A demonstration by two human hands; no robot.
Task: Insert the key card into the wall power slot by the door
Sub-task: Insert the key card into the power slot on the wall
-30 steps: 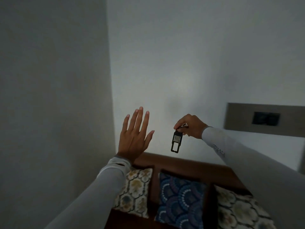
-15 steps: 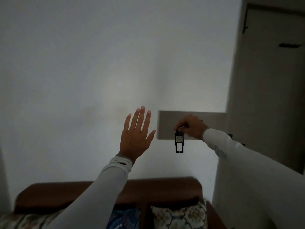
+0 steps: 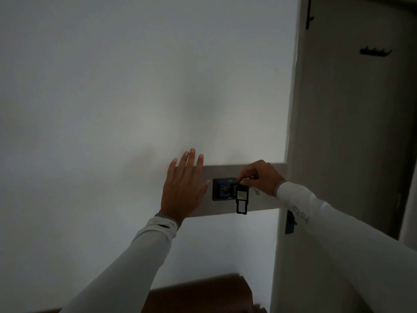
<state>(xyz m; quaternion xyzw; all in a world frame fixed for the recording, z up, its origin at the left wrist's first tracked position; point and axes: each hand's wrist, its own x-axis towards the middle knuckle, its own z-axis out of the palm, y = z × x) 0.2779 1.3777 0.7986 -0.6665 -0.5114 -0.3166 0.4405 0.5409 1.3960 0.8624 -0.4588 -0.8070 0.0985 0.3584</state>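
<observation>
1. Right hand (image 3: 259, 177) is closed in a pinch on a metal ring (image 3: 247, 178). The key card (image 3: 242, 198) hangs loose below it, not yet in any slot.
2. Card dangles in front of the dark switch plate (image 3: 225, 189), which sits on a grey wall panel (image 3: 266, 199) just left of the door (image 3: 352, 132). It overlaps the plate's right edge. Can't tell if they touch.
3. Left hand (image 3: 184, 188) is flat, fingers spread, holding nothing. It sits at the panel's left end; contact with the wall isn't clear.
4. I can't make out the slot opening; the room is dim. My guess is it's on the right part of the plate, behind the card.
5. To do this well: a card swinging from a ring won't aim. Shift the grip from the ring to the card body, thumb and forefinger on the flat faces.
6. Square the card's leading edge to the opening, then push straight in with light force.
7. The left hand could steady the card or brace on the panel.
8. Risk: the ring and the small key-like piece (image 3: 256, 191) beside it could snag on the plate edge. Keep them clear.
</observation>
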